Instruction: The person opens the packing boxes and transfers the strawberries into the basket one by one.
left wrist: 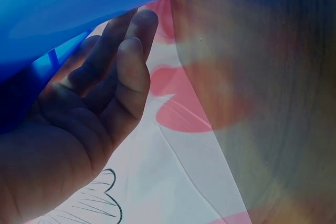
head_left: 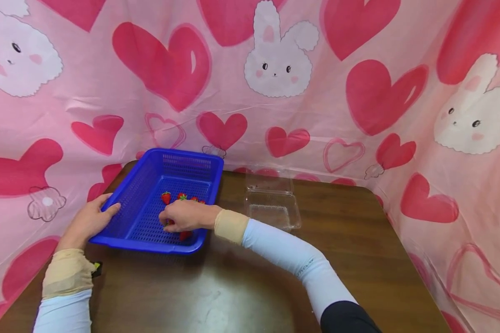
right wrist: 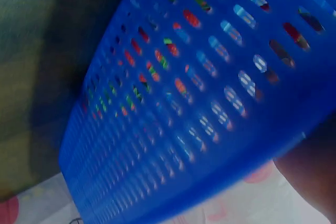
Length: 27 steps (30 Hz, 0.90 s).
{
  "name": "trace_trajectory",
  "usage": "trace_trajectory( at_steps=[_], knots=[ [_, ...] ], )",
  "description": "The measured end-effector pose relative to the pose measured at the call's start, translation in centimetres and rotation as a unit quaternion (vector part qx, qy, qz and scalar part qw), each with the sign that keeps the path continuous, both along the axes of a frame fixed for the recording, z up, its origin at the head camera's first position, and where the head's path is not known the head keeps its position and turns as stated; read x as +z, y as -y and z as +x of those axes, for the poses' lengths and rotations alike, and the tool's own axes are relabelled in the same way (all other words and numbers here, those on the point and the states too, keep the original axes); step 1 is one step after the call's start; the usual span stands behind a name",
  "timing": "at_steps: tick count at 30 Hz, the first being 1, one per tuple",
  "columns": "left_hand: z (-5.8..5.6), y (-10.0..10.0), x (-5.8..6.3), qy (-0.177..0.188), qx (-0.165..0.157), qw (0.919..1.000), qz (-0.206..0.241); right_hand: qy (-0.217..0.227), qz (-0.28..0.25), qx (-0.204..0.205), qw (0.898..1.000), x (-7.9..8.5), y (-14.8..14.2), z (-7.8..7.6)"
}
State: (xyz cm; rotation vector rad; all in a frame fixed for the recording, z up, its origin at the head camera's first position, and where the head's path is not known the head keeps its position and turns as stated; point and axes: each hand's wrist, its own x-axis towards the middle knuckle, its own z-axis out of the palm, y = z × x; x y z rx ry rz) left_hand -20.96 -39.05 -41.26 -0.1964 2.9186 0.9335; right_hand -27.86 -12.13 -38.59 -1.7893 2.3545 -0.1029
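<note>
A blue plastic basket (head_left: 152, 247) with slotted walls sits tilted on the table's left side. My left hand (head_left: 89, 222) grips its left rim, thumb on top; in the left wrist view its fingers (left wrist: 134, 74) curl under the rim. Inside the basket my right hand (head_left: 187, 215) reaches down with fingers curled, pinching a strawberry that is mostly hidden, a bit of green showing at the fingertips. One strawberry (head_left: 165, 198) lies apart on the basket floor, others cluster behind the hand, and another strawberry (head_left: 185, 236) lies below it. Red and green show through the slots in the right wrist view.
A clear plastic clamshell box (head_left: 271, 210) stands with its lid raised, right of the basket near the table's back edge. A small dark object (head_left: 96, 269) is beside the left wrist. Pink heart-and-rabbit cloth (head_left: 233, 101) hangs around the brown table (head_left: 337, 249).
</note>
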Motion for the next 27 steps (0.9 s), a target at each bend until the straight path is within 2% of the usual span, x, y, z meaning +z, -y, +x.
trace_trajectory(
  at_steps=[7,14,18,23,27],
  knots=[
    [-0.2,-0.1,0.0,-0.011,-0.002,0.9999,-0.007,0.014,0.042,-0.003,0.999,-1.2,1.2,-0.1],
    [-0.1,0.0,-0.1,-0.004,-0.001,1.0000,0.002,0.025,0.074,-0.022,0.997,-2.5,2.2,0.1],
    [0.0,-0.1,0.0,-0.001,-0.001,1.0000,0.001,0.021,0.092,-0.017,0.995,-3.0,2.4,0.2],
    [0.0,-0.1,0.2,0.007,0.003,0.9999,0.010,0.013,0.097,-0.020,0.995,-3.2,2.5,0.2],
    [0.0,0.0,0.2,-0.001,0.000,1.0000,0.010,0.016,0.086,-0.022,0.996,-3.2,2.5,0.2]
  ],
)
